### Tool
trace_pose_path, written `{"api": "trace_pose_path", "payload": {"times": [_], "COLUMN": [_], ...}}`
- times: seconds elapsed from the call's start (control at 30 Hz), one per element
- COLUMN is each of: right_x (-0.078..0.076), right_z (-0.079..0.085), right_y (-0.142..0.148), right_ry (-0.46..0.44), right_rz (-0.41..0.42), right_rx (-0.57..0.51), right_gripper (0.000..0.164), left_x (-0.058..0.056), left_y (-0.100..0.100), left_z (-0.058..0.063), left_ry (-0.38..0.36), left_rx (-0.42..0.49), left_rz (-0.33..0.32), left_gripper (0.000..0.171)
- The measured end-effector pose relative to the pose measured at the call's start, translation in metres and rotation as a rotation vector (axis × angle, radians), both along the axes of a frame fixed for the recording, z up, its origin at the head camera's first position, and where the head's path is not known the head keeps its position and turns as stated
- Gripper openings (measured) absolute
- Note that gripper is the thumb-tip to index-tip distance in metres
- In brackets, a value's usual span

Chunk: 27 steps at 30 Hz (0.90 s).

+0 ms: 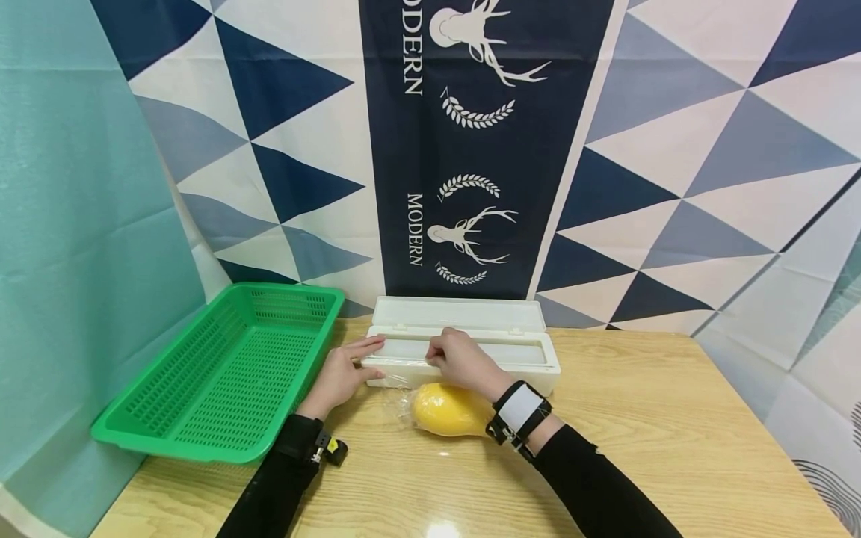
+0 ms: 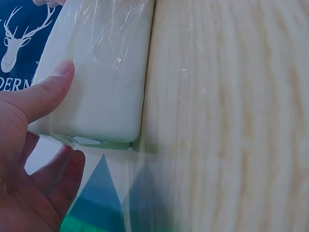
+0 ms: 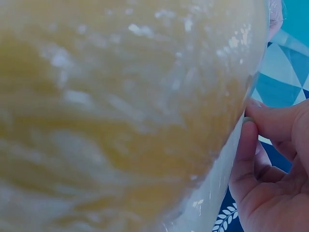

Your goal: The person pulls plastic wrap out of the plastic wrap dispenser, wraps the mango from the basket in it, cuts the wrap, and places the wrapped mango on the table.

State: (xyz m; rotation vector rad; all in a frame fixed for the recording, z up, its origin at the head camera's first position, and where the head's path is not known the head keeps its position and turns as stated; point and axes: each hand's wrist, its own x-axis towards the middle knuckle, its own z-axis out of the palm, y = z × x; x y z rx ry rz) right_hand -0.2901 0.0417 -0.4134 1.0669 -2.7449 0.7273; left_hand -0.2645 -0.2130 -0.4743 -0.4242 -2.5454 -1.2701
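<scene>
A white cling film dispenser point(image 1: 464, 373) with its lid raised stands at the back of the table, a pale roll point(image 1: 403, 349) inside. My left hand point(image 1: 339, 377) holds its left end, thumb against the front face and fingers over the top; the left wrist view shows the thumb point(image 2: 58, 79) on that face. At the dispenser's front edge my right hand point(image 1: 464, 362) pinches the clear cling film point(image 3: 231, 150) between thumb and index finger. In front lies a rounded yellow fruit-like thing point(image 1: 447, 409) with film over it, partly under my right wrist.
A green perforated basket point(image 1: 235, 448) stands to the left of the dispenser. Behind the table point(image 1: 673, 433) hangs a patterned cloth point(image 1: 484, 149) with triangles and deer heads. A pale teal cloth point(image 1: 81, 224) hangs on the left.
</scene>
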Motion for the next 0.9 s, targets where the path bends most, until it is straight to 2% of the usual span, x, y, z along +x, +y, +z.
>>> {"api": "trace_pose_path", "payload": {"times": [0.43,0.9], "right_x": [0.0008,0.0001], "right_z": [-0.0033,-0.0033], "right_y": [0.0044,0.0082], "right_ry": [0.003,0.037], "right_rz": [-0.017,-0.029], "right_rx": [-0.01,-0.018], "right_gripper": [0.012,0.01], "left_x": [0.0035,-0.0013], "left_y": [-0.0013,-0.0031], "left_z": [0.002,0.0009], "left_ry": [-0.013,-0.001], "left_rx": [0.009,0.004], "left_rz": [-0.015,-0.013], "left_gripper": [0.057,0.057]}}
